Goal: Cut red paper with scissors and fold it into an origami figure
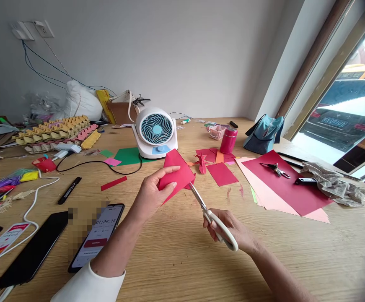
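Observation:
Between thumb and fingers, my left hand (155,186) pinches a piece of red paper (176,173), tilted up above the table. My right hand (224,228) is closed round the white handles of a pair of scissors (198,196). The blade tips touch or overlap the lower right edge of the red paper; whether they are cutting into it I cannot tell. Just behind lie a small folded red paper figure (202,162) and a flat red paper square (222,174). A narrow red paper strip (113,183) rests left of my left hand.
A white fan (155,132) stands at the back, beside green paper (125,156). A pink can (229,141) and a blue bag (264,134) are right of it. Large red sheets (286,180) lie at right. Phones (96,239), a black marker (69,191) and egg trays (56,132) occupy the left.

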Tool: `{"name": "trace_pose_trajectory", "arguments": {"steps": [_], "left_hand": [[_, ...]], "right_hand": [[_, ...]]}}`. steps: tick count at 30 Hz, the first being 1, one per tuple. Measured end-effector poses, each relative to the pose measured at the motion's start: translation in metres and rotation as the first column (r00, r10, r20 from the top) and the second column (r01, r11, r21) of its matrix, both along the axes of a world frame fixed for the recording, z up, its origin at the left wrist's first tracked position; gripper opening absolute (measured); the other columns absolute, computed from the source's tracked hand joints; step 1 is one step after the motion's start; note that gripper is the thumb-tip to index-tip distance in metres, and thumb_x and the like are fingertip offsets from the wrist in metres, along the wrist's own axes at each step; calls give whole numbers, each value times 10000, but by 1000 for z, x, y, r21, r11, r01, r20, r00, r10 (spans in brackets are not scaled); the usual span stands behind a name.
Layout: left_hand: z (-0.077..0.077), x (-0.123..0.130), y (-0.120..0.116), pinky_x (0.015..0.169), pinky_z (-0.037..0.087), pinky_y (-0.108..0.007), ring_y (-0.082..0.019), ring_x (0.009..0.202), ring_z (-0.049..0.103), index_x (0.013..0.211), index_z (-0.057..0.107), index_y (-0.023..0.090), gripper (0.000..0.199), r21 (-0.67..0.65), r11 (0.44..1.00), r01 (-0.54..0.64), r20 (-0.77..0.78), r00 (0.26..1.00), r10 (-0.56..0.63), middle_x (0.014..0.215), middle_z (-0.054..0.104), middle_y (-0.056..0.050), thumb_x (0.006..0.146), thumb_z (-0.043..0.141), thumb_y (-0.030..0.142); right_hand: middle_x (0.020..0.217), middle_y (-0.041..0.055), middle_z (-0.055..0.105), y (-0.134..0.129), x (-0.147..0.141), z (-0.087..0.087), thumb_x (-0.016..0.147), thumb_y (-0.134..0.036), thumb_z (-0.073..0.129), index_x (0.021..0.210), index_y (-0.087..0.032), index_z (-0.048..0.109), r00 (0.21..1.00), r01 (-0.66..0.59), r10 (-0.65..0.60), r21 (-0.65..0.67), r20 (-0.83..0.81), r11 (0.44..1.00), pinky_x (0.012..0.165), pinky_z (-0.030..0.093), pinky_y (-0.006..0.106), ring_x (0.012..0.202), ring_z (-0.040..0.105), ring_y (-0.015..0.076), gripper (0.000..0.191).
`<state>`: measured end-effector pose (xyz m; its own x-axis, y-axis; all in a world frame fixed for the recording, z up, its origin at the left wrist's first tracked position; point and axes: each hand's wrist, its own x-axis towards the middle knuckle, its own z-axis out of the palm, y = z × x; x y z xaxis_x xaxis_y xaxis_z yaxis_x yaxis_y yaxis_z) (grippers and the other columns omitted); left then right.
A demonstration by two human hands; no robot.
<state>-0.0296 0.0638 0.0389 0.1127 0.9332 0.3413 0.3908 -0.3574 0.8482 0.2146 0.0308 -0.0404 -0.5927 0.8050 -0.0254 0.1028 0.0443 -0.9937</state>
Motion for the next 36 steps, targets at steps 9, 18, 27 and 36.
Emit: {"name": "trace_pose_trajectory", "arguments": {"steps": [9,18,27,36], "left_hand": [[-2,1,0,1055,399,-390,-234,1152,596,1258,606,229,413,-57,994,94,51,995,-91,1234,668,-45,846,599,240],[-2,8,-3,1074,379,-337,-216,1211,558,1231,629,245,400,-62,989,134,-4,991,-135,1299,631,-22,834,611,207],[-2,8,-4,1075,374,-327,-206,1193,568,1234,622,262,395,-66,988,143,-38,989,-145,1303,626,-6,843,602,211],[0,12,-8,1022,418,-319,-204,1123,606,1234,623,252,410,-21,998,66,-143,987,-68,1262,651,-12,832,579,183]], "right_hand": [[624,-1,520,-1,0,0,843,-654,531,873,-138,565,1000,-14,14,14,-3,1000,529,353,253,550,463,113,518],[607,-5,515,-2,-2,1,844,-643,541,859,-133,559,999,-14,12,-35,-53,999,492,353,243,517,479,107,510],[597,-9,515,-2,-4,3,843,-656,532,848,-131,565,993,-21,14,-64,-115,998,471,358,232,493,487,101,526],[601,-13,522,-2,-5,5,835,-669,531,848,-133,560,995,-22,13,-87,-101,996,464,363,228,485,497,98,537]]}}
